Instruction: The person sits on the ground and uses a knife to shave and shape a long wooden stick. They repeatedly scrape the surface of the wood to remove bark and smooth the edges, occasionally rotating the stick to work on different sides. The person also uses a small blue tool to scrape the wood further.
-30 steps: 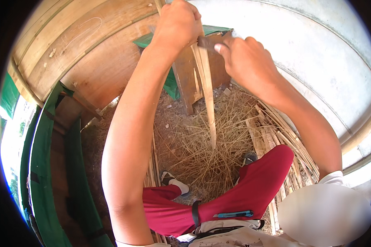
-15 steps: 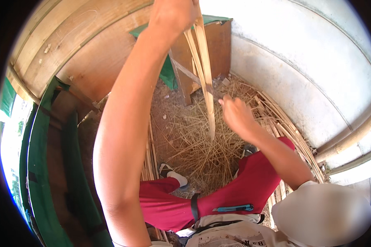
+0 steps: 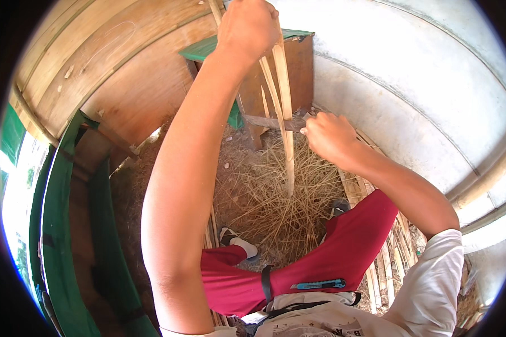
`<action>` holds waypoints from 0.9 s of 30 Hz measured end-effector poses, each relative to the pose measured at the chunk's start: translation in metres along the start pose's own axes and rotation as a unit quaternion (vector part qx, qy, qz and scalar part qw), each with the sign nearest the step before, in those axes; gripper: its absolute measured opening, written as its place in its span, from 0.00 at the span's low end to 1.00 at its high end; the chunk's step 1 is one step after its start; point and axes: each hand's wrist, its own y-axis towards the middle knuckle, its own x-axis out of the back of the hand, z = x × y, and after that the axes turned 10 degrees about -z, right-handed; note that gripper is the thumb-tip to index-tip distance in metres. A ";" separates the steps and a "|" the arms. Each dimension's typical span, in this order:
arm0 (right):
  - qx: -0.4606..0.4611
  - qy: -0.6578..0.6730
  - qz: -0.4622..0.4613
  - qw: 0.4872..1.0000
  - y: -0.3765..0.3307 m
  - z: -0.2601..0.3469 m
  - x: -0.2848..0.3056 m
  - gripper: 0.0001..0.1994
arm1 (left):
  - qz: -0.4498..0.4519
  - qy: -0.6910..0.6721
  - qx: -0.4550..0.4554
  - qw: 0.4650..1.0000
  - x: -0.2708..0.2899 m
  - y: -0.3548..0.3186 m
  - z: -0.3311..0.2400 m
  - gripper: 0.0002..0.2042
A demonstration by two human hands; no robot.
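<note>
My left hand (image 3: 249,29), raised high at the top of the view, is closed around a long pale bamboo strip (image 3: 284,84). Below the fist the strip hangs split into two lengths that come together near a pointed lower end. A knife (image 3: 260,121) is gripped in my right hand (image 3: 331,139), its handle mostly hidden by the fingers. Its dark, flat blade points left, nearly level, and crosses the split strip between the two lengths and the tip. A blue box cutter (image 3: 319,284) lies on my lap.
Thin shavings (image 3: 287,216) are heaped on the ground between my feet. Bamboo strips (image 3: 385,272) lie along my right side, with more beside my left leg. A wooden box with a green top (image 3: 298,62) stands ahead. Green-edged shelving (image 3: 56,224) is at left; a pale wall (image 3: 410,95) curves at right.
My right hand has risen a little, and the knife blade has turned from slanting to nearly level. My left hand, still holding the bamboo strip, has shifted slightly right and down.
</note>
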 end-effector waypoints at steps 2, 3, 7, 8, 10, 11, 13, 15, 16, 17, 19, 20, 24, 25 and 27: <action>0.027 -0.038 -0.044 0.998 -0.006 -0.006 -0.012 0.16 | 0.062 0.038 0.099 0.992 0.004 0.002 -0.023 0.08; 0.041 -0.056 -0.066 0.995 -0.010 -0.009 -0.017 0.16 | 0.039 0.037 0.084 0.995 0.001 -0.002 -0.023 0.09; 0.033 -0.098 -0.033 0.994 -0.007 0.003 -0.018 0.12 | 0.016 0.060 0.039 0.997 -0.001 -0.008 -0.004 0.12; 0.050 -0.107 -0.060 0.991 -0.006 0.000 -0.022 0.09 | 0.028 0.066 0.030 0.997 -0.002 -0.007 0.000 0.13; 0.065 -0.090 -0.086 0.990 -0.003 -0.007 -0.025 0.07 | 0.021 0.046 0.006 0.999 -0.005 -0.007 0.008 0.11; 0.063 -0.064 -0.086 0.992 0.002 -0.012 -0.025 0.07 | 0.016 0.036 -0.006 0.999 -0.006 -0.007 0.010 0.10; 0.021 0.003 -0.074 0.997 0.005 -0.011 -0.022 0.10 | -0.035 0.104 -0.016 0.994 -0.018 -0.014 0.018 0.13; -0.057 0.086 -0.050 0.993 0.005 -0.002 -0.015 0.15 | -0.047 0.108 -0.004 0.993 -0.023 -0.013 0.029 0.15; -0.073 0.099 -0.090 0.988 0.006 -0.001 -0.011 0.15 | -0.030 0.076 0.015 0.996 -0.020 -0.013 0.030 0.16; -0.088 0.111 -0.131 0.981 0.006 -0.001 -0.005 0.16 | -0.014 0.045 0.034 0.998 -0.019 -0.012 0.031 0.16; -0.095 0.118 -0.193 0.970 0.009 0.008 0.011 0.16 | -0.039 0.074 -0.028 0.996 -0.023 -0.012 0.028 0.18; -0.088 0.110 -0.211 0.967 0.011 0.016 0.025 0.16 | -0.048 0.089 -0.058 0.993 -0.025 -0.015 0.026 0.19; -0.089 0.116 -0.239 0.960 0.019 0.025 0.042 0.17 | -0.112 0.079 -0.035 0.990 -0.032 -0.022 0.009 0.08; -0.092 0.123 -0.246 0.957 0.019 0.029 0.040 0.17 | -0.105 0.079 -0.042 0.990 -0.032 -0.024 0.012 0.08; -0.102 0.163 -0.231 0.954 0.016 0.041 0.042 0.16 | -0.088 0.084 -0.055 0.991 -0.028 -0.024 0.024 0.09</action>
